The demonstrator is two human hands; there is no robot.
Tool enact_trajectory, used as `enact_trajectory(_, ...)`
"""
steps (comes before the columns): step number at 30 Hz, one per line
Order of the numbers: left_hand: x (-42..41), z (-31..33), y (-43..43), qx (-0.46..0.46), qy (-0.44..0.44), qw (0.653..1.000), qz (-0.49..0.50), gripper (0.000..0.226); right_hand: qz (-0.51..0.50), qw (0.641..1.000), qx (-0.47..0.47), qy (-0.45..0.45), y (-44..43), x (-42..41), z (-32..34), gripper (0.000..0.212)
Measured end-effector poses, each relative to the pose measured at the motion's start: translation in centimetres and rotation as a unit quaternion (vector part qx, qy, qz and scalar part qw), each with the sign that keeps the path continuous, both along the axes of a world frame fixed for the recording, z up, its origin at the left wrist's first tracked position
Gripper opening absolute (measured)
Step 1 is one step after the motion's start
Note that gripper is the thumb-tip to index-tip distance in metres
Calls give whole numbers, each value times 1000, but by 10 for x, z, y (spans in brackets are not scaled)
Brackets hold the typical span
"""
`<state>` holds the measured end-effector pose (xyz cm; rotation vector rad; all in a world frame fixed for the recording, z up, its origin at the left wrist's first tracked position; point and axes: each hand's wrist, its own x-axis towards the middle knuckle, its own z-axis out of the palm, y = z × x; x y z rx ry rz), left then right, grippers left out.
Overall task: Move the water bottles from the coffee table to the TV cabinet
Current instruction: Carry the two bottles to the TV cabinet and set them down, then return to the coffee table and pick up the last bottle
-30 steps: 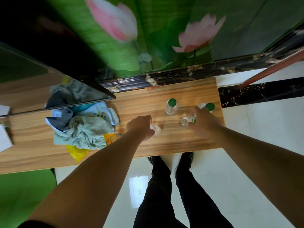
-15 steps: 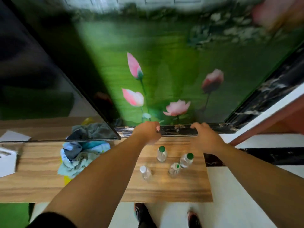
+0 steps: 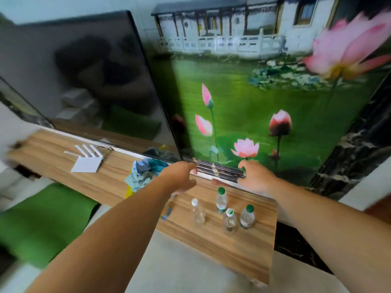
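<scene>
Standing upright on the TV cabinet (image 3: 243,248), four clear bottles (image 3: 221,200); both hands' (image 3: 179,176) grips wide, empty.

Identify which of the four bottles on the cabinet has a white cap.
The leftmost water bottle, standing apart from the other three. Those three show green on their caps.

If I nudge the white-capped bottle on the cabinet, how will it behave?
The white-capped bottle looks clear and nearly empty, so probably light. Tall and narrow, it would likely tip easily. Once down, its round body may roll on the smooth cabinet top.
</scene>
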<state>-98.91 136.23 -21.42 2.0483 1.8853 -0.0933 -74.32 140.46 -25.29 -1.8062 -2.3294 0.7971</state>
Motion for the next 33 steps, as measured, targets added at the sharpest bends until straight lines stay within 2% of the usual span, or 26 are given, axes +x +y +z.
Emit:
enact_trajectory(4, -47, 18, -64, 28, 8, 994, 104, 30, 110, 993, 21, -20, -16, -67, 16, 48)
enact_trajectory(8, -105, 32, -157, 33, 6, 978, 206, 33, 233, 971, 47, -14, -52, -155, 35, 44)
enact_trajectory(13, -163, 40, -311, 43, 0, 925, 377, 32, 386, 920, 71, -12, -150, -267, 52, 46)
enact_trajectory(15, -176, 42, -377, 54, -3, 894, 444, 33, 446, 892, 74, -8, -205, -304, 59, 47)
enact_trajectory(19, -174, 47, -500, 83, 6, 819, 568, 35, 582, 807, 93, -17, -313, -358, 70, 47)
enact_trajectory(23, -142, 66, -605, 99, 45, 732, 673, 38, 682, 725, 96, 22, -411, -387, 85, 46)
enact_trajectory(27, -87, 83, -680, 110, 83, 640, 756, 39, 769, 628, 117, 32, -488, -392, 100, 45)
enact_trajectory(33, 10, 87, -753, 85, 93, 520, 845, 39, 847, 520, 110, 31, -573, -379, 110, 45)
